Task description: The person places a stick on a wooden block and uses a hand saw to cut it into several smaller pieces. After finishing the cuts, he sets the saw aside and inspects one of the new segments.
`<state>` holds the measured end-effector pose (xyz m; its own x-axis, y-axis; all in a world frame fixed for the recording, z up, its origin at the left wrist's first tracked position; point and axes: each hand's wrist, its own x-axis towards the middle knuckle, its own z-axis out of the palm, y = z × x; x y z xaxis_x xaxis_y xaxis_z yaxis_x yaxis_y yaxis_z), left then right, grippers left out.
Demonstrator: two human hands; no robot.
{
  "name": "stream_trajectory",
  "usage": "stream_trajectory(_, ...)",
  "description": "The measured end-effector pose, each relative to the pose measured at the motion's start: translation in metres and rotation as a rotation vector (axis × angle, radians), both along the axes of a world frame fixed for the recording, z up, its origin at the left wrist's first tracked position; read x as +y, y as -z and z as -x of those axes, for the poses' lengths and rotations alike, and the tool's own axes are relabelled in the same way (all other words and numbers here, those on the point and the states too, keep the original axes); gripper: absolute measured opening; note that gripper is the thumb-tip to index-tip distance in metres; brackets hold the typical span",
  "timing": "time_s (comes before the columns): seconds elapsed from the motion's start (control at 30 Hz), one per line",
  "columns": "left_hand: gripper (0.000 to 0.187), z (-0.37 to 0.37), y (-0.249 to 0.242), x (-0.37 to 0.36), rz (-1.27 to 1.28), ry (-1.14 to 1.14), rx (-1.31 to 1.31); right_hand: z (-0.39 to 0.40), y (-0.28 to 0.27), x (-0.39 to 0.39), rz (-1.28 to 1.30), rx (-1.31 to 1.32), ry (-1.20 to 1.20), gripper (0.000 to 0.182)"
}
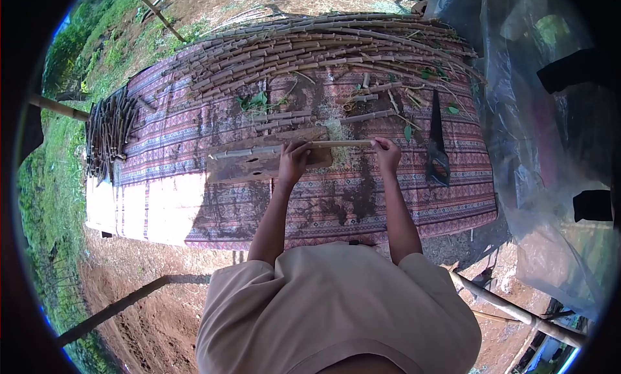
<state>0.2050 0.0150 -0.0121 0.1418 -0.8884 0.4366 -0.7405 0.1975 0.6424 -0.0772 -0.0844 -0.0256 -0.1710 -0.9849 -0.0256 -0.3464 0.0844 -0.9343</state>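
On the worn wooden board (234, 173) lies a pale jointed plant stem (249, 152), its left end reaching past my left hand. My left hand (295, 155) is closed over the stem's right part, where a thin, straight tan strip (341, 144) begins. That strip runs right to my right hand (387, 153), whose fingers pinch its end. Whether strip and stem are one piece is hidden under my left fingers. Pale sawdust (343, 129) is scattered around the strip. To the right lies a handsaw (438, 138), blade pointing away from me.
Long jointed stems (278, 57) are heaped along the table's far side. Short cut stems (111, 131) form a pile at the left end. Several loose pieces (284, 120) and green leaves (257, 102) lie beyond the board. Plastic sheeting (530, 135) hangs at the right; a patterned cloth (446, 209) covers the table.
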Motion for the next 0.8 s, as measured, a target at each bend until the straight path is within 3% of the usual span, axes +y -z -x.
stream_trajectory(0.17, 0.019, 0.001, 0.007, 0.002, 0.005, 0.001, 0.063, 0.003, 0.02, -0.006, -0.02, -0.015, 0.03, 0.026)
stream_trajectory(0.8, 0.025, 0.004, -0.006, 0.004, -0.067, -0.039, 0.097, -0.003, 0.001, -0.003, -0.002, -0.017, 0.03, 0.022)
